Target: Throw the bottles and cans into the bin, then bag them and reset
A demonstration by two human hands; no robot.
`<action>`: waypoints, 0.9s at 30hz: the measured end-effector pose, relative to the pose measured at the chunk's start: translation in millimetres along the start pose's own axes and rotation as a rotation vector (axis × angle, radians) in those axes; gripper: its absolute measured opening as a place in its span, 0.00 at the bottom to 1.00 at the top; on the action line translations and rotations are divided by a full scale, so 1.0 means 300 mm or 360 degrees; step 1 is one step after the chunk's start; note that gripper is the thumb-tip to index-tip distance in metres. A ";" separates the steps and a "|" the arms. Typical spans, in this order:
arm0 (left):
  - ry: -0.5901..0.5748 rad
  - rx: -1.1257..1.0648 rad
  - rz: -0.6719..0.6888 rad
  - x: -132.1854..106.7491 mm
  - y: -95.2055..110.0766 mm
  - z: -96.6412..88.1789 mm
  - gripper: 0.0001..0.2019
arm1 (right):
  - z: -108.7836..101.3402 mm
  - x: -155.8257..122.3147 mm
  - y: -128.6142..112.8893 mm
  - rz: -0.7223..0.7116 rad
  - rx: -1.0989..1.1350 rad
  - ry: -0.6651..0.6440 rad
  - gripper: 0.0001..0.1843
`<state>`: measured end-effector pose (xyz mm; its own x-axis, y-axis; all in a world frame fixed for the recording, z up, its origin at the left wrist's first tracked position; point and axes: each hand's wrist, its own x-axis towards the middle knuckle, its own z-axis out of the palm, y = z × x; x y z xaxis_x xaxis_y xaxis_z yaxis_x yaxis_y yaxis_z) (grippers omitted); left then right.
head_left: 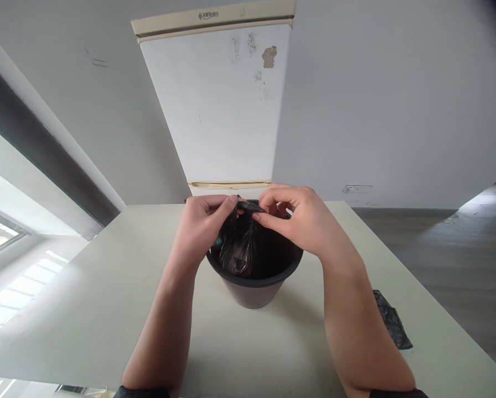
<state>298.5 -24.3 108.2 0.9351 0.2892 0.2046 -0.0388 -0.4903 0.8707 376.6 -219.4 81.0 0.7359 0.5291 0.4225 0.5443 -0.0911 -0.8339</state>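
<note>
A black plastic garbage bag (237, 251) hangs gathered inside a brownish trash can (254, 293) with a dark rim. My left hand (206, 218) pinches the bag's top edge between thumb and fingers, above the can's left side. On the other side, my right hand (295, 215) is closed with thumb and fingertips on the same edge. Both hands are held close together over the can's mouth. Lower parts of the bag are lost in the dark inside, and a bit of green shows near the rim at left.
The can stands on a pale table (119, 298). A folded black plastic bag (392, 319) lies near the table's right side, partly behind my right forearm. Beyond the far edge stands a white refrigerator (219, 105) against a grey wall. A dark floor (422, 243) shows at right.
</note>
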 end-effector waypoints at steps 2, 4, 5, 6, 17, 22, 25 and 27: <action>0.0010 0.0028 0.0012 -0.001 0.006 -0.005 0.19 | -0.011 -0.001 0.001 0.0074 0.0066 -0.0048 0.16; 0.0009 0.0058 0.0002 -0.005 0.015 -0.011 0.16 | -0.021 -0.001 0.005 0.0129 0.0141 -0.0078 0.18; 0.0014 0.0074 -0.0005 -0.007 0.021 -0.015 0.14 | -0.025 -0.001 0.008 0.0143 0.0176 -0.0081 0.18; 0.0033 0.0089 -0.0011 -0.010 0.026 -0.019 0.13 | -0.029 0.000 0.011 0.0149 0.0210 -0.0072 0.18; 0.0276 -0.0153 0.0033 0.021 -0.015 -0.060 0.17 | -0.031 0.003 0.029 0.0162 0.0024 -0.0033 0.11; 0.0378 -0.0035 0.0042 0.053 -0.055 -0.097 0.14 | -0.068 0.002 0.068 0.0195 -0.0263 -0.0003 0.08; 0.0449 0.0216 0.0012 0.062 -0.066 -0.119 0.10 | -0.101 -0.007 0.089 0.0280 -0.0438 -0.0108 0.06; 0.0472 0.0329 0.0021 0.062 -0.064 -0.124 0.09 | -0.115 -0.016 0.089 0.0289 -0.0506 -0.0151 0.07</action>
<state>303.4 21.0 112.0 0.7912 0.4927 0.3623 0.0502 -0.6428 0.7644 401.6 -253.4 68.8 0.7994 0.5547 0.2310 0.5173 -0.4398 -0.7342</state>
